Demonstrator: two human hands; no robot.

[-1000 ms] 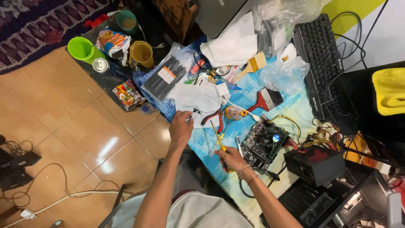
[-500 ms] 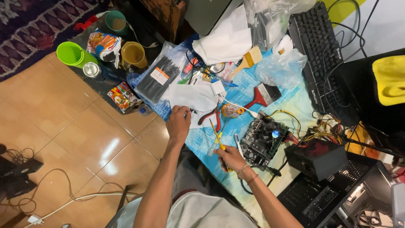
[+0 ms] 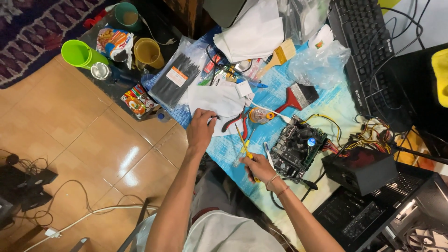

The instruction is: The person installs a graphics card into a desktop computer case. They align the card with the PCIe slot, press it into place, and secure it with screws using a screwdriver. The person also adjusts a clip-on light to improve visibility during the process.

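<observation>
Down on the cluttered blue mat (image 3: 275, 100), the person's left hand (image 3: 199, 130) rests with its fingers curled onto the edge of a sheet of white paper (image 3: 212, 100), its fingertips pinching something small and dark that is too tiny to make out. Just beside that hand, to its right, lie red-handled pliers (image 3: 235, 122), and next to them a round spool (image 3: 258, 115). The right hand (image 3: 259, 167) is closed around a yellow-handled screwdriver (image 3: 243, 147), whose shaft slants up and away toward the pliers; the tool is held above the mat, between the left hand and a green circuit board (image 3: 298, 144). That board lies flat just to the right of the right hand, with a bundle of yellow, red and black wires (image 3: 368, 130) running from its far side to a black power supply box (image 3: 361, 170). Beyond the board sit a red-handled brush (image 3: 298, 97) and, further up, a wooden-handled brush (image 3: 279, 55). A pack of black cable ties (image 3: 176, 77) lies to the upper left of the paper, touching it, and white cloth (image 3: 254, 32) is heaped at the top of the mat. A black keyboard (image 3: 361, 51) runs along the mat's right side. Off the mat's left end stand a green cup (image 3: 79, 52) and a yellow mug (image 3: 148, 52), well apart from both hands, beside the tiled floor (image 3: 60, 121).
</observation>
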